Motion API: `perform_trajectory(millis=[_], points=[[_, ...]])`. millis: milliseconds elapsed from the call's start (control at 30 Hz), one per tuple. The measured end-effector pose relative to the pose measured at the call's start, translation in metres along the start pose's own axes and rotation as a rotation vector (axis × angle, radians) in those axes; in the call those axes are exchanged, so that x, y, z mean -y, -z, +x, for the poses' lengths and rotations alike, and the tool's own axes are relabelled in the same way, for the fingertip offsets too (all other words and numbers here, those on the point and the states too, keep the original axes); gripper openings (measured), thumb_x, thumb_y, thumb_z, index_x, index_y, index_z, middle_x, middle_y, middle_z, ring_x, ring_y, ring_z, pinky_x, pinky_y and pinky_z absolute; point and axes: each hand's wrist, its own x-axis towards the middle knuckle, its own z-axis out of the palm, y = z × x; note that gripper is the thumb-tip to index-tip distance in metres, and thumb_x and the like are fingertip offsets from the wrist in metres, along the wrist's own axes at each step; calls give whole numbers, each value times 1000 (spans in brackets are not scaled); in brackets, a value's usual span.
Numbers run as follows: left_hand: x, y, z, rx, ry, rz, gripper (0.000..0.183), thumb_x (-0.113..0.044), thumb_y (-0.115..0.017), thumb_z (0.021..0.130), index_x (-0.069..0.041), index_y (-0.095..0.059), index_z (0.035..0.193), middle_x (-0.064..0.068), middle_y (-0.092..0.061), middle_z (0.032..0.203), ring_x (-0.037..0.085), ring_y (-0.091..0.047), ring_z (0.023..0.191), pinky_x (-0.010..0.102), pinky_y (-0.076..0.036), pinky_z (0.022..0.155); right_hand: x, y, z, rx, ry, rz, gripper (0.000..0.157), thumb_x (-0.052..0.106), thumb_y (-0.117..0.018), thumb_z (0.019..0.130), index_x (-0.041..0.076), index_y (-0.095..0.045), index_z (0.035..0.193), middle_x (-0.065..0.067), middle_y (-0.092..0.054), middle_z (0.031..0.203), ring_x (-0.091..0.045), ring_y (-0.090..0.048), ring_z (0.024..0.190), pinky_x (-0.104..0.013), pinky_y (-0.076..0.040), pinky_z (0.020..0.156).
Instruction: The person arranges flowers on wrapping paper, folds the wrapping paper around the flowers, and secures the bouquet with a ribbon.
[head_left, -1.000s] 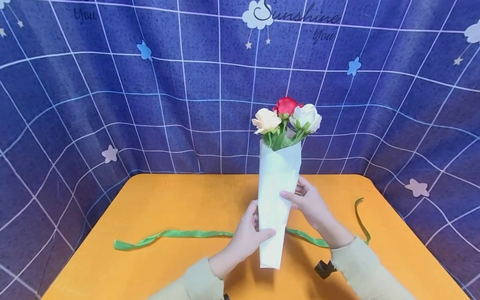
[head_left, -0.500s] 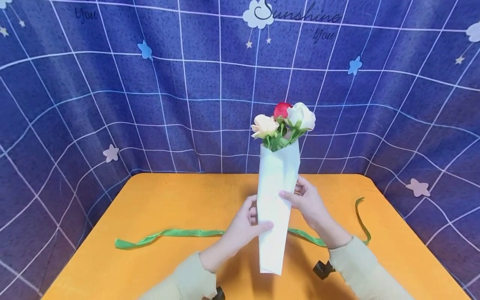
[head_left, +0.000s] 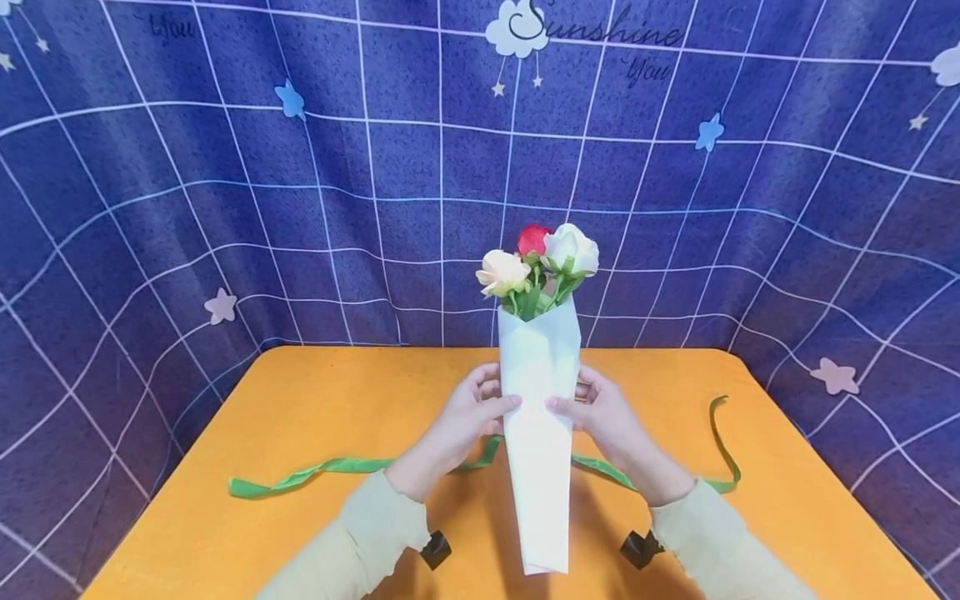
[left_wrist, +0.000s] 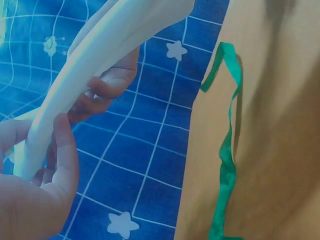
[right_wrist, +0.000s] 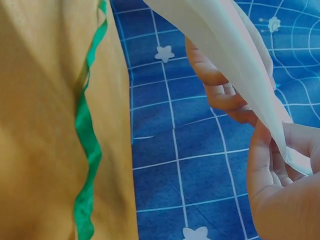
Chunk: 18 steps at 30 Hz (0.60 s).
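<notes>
A bouquet wrapped in white paper [head_left: 538, 467] stands nearly upright between the hands, above the table. Out of the top of the wrap come a cream rose [head_left: 504, 272], a red rose [head_left: 533, 239] and a white rose [head_left: 572, 249] with green leaves. My left hand [head_left: 467, 414] grips the wrap's left edge, thumb in front and fingers behind. On the opposite edge my right hand [head_left: 606, 417] holds it the same way at about equal height. Both wrist views show the paper [left_wrist: 65, 85] pinched between thumbs and fingers. The stems are hidden inside.
A green ribbon [head_left: 330, 467] lies across the orange table [head_left: 337, 392] behind the bouquet, its right end [head_left: 720, 425] curving toward the back. Beneath each sleeve a black object [head_left: 435, 550] shows. A blue grid-patterned curtain [head_left: 375, 208] closes off the back and sides.
The bouquet has shifted left and lower. My left hand has slid up along the wrap to the right hand's level. My right hand has moved slightly down and stays on the paper.
</notes>
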Motion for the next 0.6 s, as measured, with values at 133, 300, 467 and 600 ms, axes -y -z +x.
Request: perform_trajectory(millis=[133,300,467,600], points=[[6,6,3,-20,18,51,49,-2,-63,87,-7,-40,130,10,-60,105,17,-63,73,29,-54,61,-8,-2,3,8,-29,-8,50,2,-66,85,-1,-44,131,-4,-69,96,-18,-67,84,-40,-56,73],[15,13,5,-56,39,87,46,0,-64,86,-7,-42,126,9,-61,100,17,-64,70,30,-55,60,-19,-5,10,6,-72,-37,47,2,-66,85,-4,-46,127,-8,-69,98,-19,-67,84,-40,-56,73],[27,20,7,-96,63,120,45,1,-64,86,-5,-43,125,8,-62,96,17,-63,67,30,-55,59,-33,-9,17,-10,-112,-75,47,2,-66,85,-5,-47,127,-12,-68,100,-18,-67,82,-39,-57,71],[37,26,9,-133,90,141,45,2,-64,85,-4,-43,124,10,-61,97,17,-63,66,31,-55,58,-47,-12,24,-25,-154,-81,48,1,-66,84,-4,-46,127,-16,-67,101,-20,-67,80,-39,-57,69]])
